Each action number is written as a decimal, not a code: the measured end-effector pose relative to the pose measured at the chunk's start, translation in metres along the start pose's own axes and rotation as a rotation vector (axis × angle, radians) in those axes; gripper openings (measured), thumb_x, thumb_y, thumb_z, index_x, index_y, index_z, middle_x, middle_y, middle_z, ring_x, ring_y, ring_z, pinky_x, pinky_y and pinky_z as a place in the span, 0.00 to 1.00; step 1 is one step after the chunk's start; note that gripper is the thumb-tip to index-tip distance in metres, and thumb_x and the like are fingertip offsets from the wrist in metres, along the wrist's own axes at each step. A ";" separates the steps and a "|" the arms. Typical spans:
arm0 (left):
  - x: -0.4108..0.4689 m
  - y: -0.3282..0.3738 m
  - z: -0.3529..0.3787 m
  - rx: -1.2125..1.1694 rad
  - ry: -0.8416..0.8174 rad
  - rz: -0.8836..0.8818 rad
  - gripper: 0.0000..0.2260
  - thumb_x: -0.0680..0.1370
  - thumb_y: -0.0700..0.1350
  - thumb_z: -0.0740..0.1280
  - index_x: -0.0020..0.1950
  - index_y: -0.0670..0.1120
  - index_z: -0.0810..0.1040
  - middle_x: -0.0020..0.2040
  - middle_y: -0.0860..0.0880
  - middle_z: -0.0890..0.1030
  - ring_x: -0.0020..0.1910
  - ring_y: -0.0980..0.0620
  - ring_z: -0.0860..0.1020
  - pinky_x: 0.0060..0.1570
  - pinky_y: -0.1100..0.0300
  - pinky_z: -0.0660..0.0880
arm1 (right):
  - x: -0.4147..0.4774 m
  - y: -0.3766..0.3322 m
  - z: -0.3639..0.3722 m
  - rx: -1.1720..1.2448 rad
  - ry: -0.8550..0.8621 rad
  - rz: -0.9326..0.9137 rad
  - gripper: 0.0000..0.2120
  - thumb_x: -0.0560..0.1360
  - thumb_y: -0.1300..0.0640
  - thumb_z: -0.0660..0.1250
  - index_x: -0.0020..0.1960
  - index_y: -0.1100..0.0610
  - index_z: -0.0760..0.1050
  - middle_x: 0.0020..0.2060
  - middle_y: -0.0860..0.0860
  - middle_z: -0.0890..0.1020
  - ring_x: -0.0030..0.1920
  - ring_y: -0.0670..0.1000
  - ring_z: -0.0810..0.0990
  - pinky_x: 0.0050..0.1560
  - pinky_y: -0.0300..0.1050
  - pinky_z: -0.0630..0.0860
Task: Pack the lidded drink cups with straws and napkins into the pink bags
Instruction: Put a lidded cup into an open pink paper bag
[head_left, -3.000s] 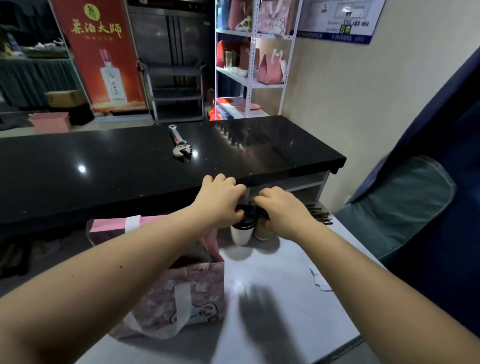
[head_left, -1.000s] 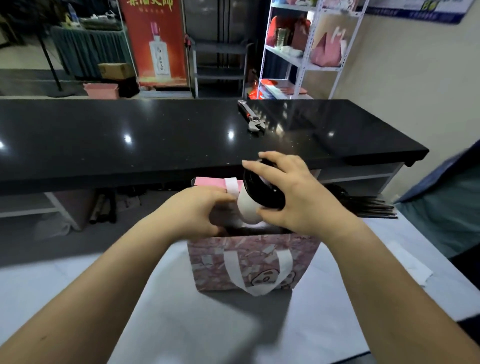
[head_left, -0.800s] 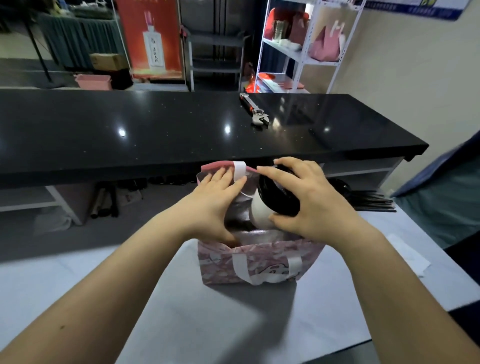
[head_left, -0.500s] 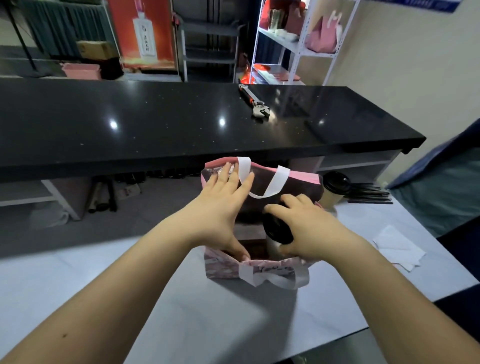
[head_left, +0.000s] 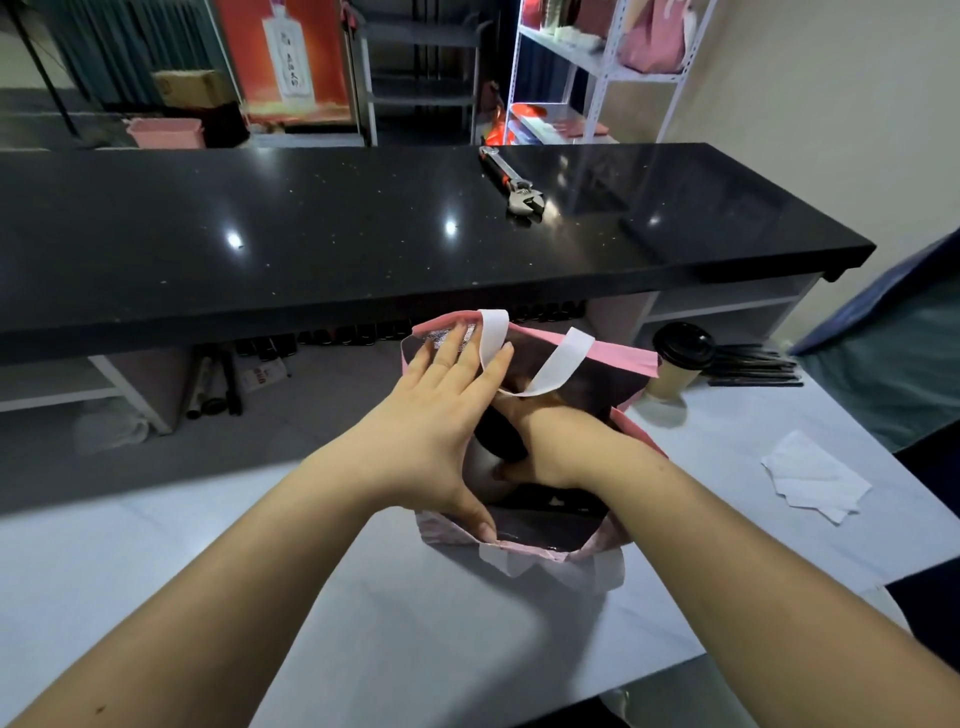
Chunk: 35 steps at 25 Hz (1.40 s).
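Observation:
A pink bag (head_left: 631, 353) with white handles stands open on the white table (head_left: 270, 587). My left hand (head_left: 431, 441) spreads the bag's left wall, fingers straight against the far rim and thumb on the near rim. My right hand (head_left: 550, 447) reaches down inside the bag and grips a white cup with a black lid (head_left: 496, 441), which sits tilted and low in the bag. A brown paper cup with a black lid (head_left: 678, 364) stands on the table just right of the bag. Black straws (head_left: 753, 366) lie behind it. White napkins (head_left: 815, 478) lie at the right.
A long black counter (head_left: 363, 234) runs across behind the table, with a wrench (head_left: 514, 184) on it. A white shelf rack (head_left: 597, 67) with pink bags stands at the back right. A dark blue chair back (head_left: 893, 332) is at the right edge.
My right hand has carried the white cup from above the bag's mouth down deep inside it. My left hand has kept the bag's mouth spread, and the view has tipped downward.

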<state>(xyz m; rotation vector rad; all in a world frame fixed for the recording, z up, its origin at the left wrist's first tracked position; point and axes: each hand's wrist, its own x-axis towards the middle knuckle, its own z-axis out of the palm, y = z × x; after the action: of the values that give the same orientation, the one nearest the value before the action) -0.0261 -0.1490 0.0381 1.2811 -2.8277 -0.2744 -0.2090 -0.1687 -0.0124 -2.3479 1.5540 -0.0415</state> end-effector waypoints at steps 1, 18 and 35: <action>0.000 0.000 0.000 0.011 0.001 -0.005 0.67 0.57 0.68 0.76 0.75 0.51 0.29 0.75 0.49 0.28 0.70 0.50 0.23 0.71 0.54 0.30 | 0.000 0.002 0.008 -0.005 -0.016 0.000 0.48 0.65 0.45 0.73 0.76 0.42 0.46 0.76 0.52 0.54 0.73 0.61 0.58 0.66 0.53 0.69; -0.001 -0.006 0.006 0.047 0.024 -0.066 0.65 0.58 0.70 0.74 0.77 0.51 0.32 0.77 0.48 0.33 0.72 0.49 0.25 0.74 0.48 0.35 | 0.019 0.005 0.048 -0.112 -0.033 -0.045 0.30 0.79 0.37 0.51 0.77 0.45 0.51 0.78 0.47 0.43 0.77 0.55 0.40 0.75 0.56 0.43; 0.006 -0.008 0.008 0.035 0.008 -0.102 0.64 0.57 0.69 0.75 0.77 0.53 0.35 0.78 0.50 0.37 0.73 0.50 0.28 0.73 0.44 0.33 | 0.032 -0.004 0.038 -0.221 -0.117 -0.189 0.31 0.76 0.43 0.62 0.75 0.47 0.56 0.76 0.54 0.51 0.74 0.62 0.48 0.73 0.59 0.56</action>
<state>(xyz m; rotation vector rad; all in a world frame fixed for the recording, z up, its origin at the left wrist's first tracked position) -0.0244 -0.1576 0.0289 1.4321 -2.7766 -0.2230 -0.1853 -0.1864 -0.0518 -2.6092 1.3380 0.2305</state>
